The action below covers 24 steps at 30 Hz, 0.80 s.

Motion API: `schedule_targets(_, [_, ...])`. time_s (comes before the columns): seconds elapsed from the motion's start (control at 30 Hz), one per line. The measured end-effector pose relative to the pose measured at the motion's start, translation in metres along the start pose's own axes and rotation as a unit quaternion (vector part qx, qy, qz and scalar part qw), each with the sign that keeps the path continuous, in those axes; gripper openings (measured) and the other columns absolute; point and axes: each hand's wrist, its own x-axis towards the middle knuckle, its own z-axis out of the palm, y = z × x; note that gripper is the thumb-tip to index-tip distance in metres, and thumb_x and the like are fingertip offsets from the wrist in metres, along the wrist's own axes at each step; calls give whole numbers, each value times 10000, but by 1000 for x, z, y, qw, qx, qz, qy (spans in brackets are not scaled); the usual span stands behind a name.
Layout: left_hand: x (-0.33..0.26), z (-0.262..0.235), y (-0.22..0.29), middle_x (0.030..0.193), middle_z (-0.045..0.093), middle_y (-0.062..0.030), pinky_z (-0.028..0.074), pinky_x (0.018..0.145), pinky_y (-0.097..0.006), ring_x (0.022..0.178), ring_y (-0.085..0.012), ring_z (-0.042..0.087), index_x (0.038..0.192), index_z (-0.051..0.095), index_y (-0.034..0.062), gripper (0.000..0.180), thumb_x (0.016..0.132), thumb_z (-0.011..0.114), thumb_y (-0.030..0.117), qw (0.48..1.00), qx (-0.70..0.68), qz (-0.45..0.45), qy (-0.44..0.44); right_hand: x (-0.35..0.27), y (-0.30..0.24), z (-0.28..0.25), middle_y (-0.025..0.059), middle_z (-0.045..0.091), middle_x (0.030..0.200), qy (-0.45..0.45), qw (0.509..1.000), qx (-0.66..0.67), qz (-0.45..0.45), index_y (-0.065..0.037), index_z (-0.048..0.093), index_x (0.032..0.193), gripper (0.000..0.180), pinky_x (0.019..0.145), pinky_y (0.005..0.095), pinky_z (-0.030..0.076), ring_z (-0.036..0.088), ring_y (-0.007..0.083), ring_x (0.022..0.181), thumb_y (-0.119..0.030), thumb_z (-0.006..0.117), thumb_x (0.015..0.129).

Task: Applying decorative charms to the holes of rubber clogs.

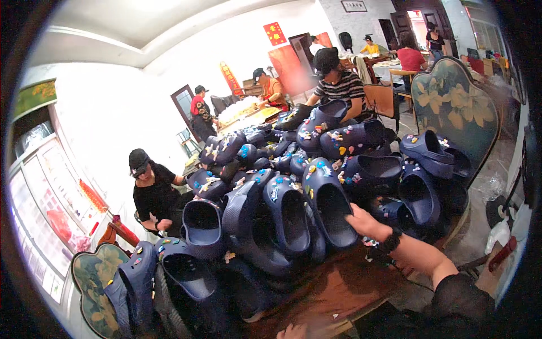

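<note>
My right hand, wearing a dark wristband, grips the side of a navy clog near its heel. This clog stands tilted with its opening toward me, and small colourful charms dot its toe. Right beside it leans another navy clog, also decorated with charms. My left hand shows only in part at the bottom edge, by the table's near side. Its visible fingers look loosely stretched and hold nothing that I can see. A large pile of similar clogs rises in front of me.
The reddish-brown wooden table bears the pile. Flower-patterned chair backs stand at right and lower left. One person sits at the left, another in a striped top behind the pile. More people work at tables farther back.
</note>
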Motion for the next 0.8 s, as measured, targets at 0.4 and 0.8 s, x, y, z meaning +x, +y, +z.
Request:
schedule_targets(0.4, [84,26,49,1488,336,-238,278,1136,-367,1355,-293,369,1540,65,-13,830,954,632,140,912,-394,-16,113,-227,-36,49,317,460,1374,-53,993,50,-96,59,210,1485,767,1090,447,372,476,453,1273,-330,597,949])
schedule_targets(0.8, [41,10,-20,1442,503,-147,342,1101,-324,1317,-232,481,1426,448,-12,528,913,573,-8,922,-366,-111,-61,-180,4,8,202,365,1430,-138,984,22,-108,-32,377,1445,778,1135,404,291,365,332,1353,-366,747,848])
